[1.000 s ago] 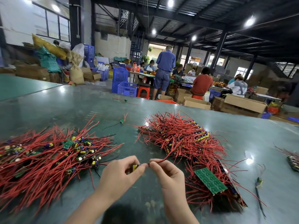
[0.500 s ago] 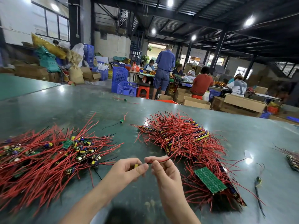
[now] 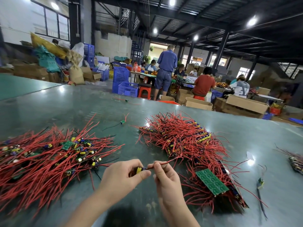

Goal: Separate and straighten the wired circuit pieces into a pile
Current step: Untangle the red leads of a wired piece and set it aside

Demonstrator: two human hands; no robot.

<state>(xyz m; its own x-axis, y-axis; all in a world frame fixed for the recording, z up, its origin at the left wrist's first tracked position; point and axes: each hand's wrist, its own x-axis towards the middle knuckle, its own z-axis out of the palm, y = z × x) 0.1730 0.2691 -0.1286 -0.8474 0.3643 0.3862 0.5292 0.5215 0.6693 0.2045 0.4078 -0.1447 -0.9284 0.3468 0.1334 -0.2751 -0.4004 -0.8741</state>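
Red wire (image 3: 165, 162) is pinched in the right hand (image 3: 165, 179) fingers while the left hand (image 3: 122, 176) fingers clamp its yellow-capped circuit piece (image 3: 139, 169) above the green worktop (image 3: 82, 104), between the left pile (image 3: 45, 158) and the right pile (image 3: 185, 141).

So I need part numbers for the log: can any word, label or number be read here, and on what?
None can be read for certain.
Large green circuit board on the right heap of red wires: markings too small.
Small green circuit board on the left heap: blurred.
White shirt of a seated worker far off: large dark print, too blurred to read.
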